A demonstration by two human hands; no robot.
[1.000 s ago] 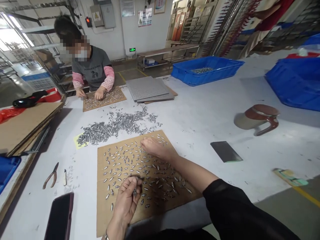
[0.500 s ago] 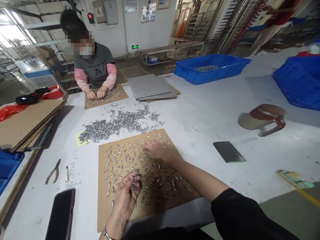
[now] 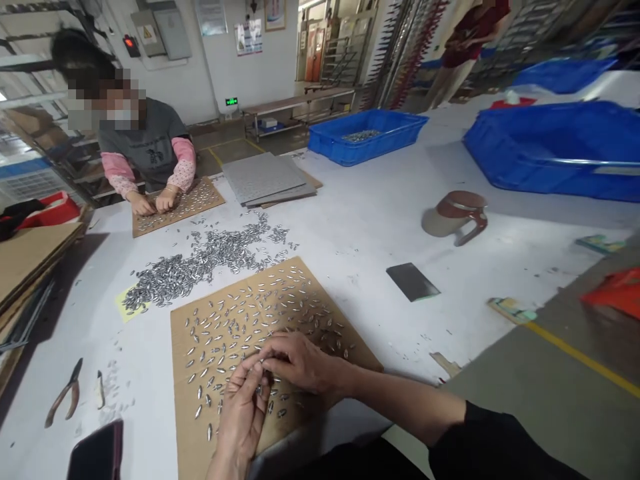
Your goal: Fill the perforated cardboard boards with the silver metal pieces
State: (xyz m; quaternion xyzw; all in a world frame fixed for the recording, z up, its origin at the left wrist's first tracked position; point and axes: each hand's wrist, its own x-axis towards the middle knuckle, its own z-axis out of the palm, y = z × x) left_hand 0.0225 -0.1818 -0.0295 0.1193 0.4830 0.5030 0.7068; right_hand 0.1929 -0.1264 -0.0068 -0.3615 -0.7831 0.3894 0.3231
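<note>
Many small silver metal pieces lie spread in loose rows on a brown cardboard sheet (image 3: 187, 400) in front of me. Over its lower middle, my left hand (image 3: 245, 400) is palm up with curled fingers around a few silver pieces. My right hand (image 3: 295, 360) meets it at the fingertips, thumb and finger pinched; what they pinch is too small to make out. Beyond the sheet is a long heap of silver pieces (image 3: 200, 260), its left end on a yellow paper (image 3: 121, 308).
Pliers (image 3: 65, 393), a small knife (image 3: 101, 390) and a phone (image 3: 96, 453) lie left. Rightward are a dark plate (image 3: 413, 282), a mug (image 3: 455, 213) and blue bins (image 3: 367, 137). Across the table, a person's hands (image 3: 155, 202) work over another cardboard; grey sheets (image 3: 265, 179) are stacked nearby.
My right hand has come back from the far part of the cardboard to my left hand's fingertips. The view has turned rightward, showing more of the right-hand bin and floor.
</note>
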